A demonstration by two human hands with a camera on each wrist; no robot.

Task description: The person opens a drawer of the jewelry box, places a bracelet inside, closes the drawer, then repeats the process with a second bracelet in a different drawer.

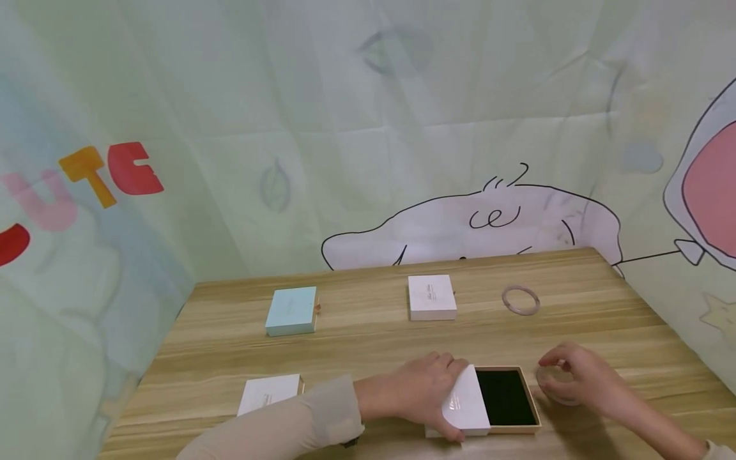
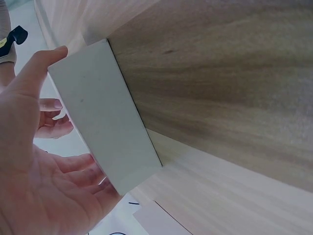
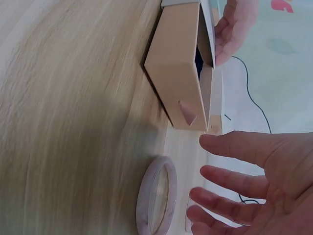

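- Desk (image 1: 356, 345), wood grain, a printed cloth (image 1: 287, 96) hanging behind its far edge.
- My left fingers (image 1: 451, 365) grip the white cover (image 1: 468, 402) of a slide box near me, right of the middle; thumb on its near edge, the others at the far side.
- From that cover the tan drawer (image 3: 171, 58) juts out to the right, partly pulled; dark padding (image 1: 506, 397) inside, small tab (image 3: 187, 113) on the front.
- My right fingers (image 3: 237, 182) are spread, loosely bent, holding nothing; they hover over a pale bangle (image 3: 143, 203), apart from it in the wrist view.
- This bangle lies on the desk just right of the drawer.
- Far right: a second bangle (image 1: 536, 301), flat.
- Far side, to its left: a closed white box (image 1: 432, 298).
- Far left: a pale blue box (image 1: 291, 312), closed.
- Near left: another white box (image 1: 270, 391), partly hidden by my left forearm.
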